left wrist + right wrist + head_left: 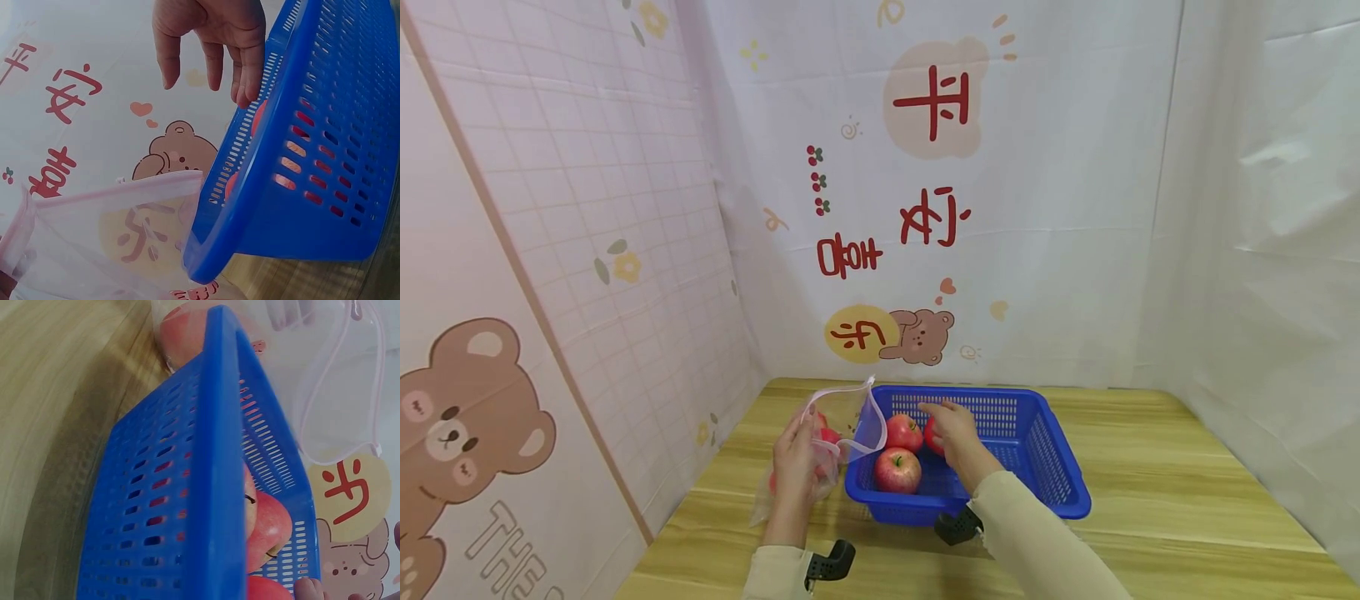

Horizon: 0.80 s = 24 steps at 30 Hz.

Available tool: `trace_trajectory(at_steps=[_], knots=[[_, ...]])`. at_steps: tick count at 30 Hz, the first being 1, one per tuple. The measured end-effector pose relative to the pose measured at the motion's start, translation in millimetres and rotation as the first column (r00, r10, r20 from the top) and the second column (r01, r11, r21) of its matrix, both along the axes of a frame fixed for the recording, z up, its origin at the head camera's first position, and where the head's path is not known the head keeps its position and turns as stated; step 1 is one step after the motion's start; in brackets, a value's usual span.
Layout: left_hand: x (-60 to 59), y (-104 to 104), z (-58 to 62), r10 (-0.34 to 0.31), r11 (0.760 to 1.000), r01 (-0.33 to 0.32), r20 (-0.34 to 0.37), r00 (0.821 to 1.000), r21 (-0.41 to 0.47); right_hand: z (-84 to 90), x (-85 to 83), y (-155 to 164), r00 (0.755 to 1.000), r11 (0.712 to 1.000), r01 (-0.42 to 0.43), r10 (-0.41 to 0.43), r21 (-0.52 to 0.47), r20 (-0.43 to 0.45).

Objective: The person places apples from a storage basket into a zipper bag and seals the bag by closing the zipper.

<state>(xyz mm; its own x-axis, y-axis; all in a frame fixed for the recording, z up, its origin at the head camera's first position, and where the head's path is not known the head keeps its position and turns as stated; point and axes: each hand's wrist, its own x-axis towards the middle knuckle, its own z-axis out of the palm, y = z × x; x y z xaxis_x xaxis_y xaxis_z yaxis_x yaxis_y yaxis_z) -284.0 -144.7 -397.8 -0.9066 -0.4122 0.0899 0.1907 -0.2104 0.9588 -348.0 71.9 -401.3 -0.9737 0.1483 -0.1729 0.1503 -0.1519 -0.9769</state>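
Observation:
My left hand (794, 454) grips the side of a clear zip bag (850, 414) with a pink-edged mouth that gapes toward the basket. Red apples show through the bag's film, including one apple (184, 334) in the right wrist view. A blue plastic basket (1060, 475) stands just right of the bag. Inside it, a red apple (904, 433) and a paler apple (898, 471) sit at the left side. Over the basket hangs my right hand (957, 429), its fingers loosely spread and pointing down in the left wrist view. Beneath it another red apple (933, 436) is partly hidden.
The wood-grain table (1150, 467) reaches to a white printed cloth (1060, 208) behind and at both sides. The basket's raised rim (250, 169) stands between the bag and the apples. A black wrist mount (958, 527) is close to the basket's front rim.

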Motion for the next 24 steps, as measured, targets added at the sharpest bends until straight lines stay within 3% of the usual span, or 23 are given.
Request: trace_trajectory(at_steps=[11,24], knots=[[-1.8,-1.3,-3.5,0.005,1.000,-0.005,-0.032,0.999,0.004,-10.2,3.1,0.1,1.000,1.000,0.003,-0.004,0.012,0.026],[-1.9,-2.3,-3.5,-0.001,1.000,0.002,-0.021,1.000,0.012,-19.4,3.1,-0.8,1.000,0.998,-0.006,0.004,0.070,0.028]])
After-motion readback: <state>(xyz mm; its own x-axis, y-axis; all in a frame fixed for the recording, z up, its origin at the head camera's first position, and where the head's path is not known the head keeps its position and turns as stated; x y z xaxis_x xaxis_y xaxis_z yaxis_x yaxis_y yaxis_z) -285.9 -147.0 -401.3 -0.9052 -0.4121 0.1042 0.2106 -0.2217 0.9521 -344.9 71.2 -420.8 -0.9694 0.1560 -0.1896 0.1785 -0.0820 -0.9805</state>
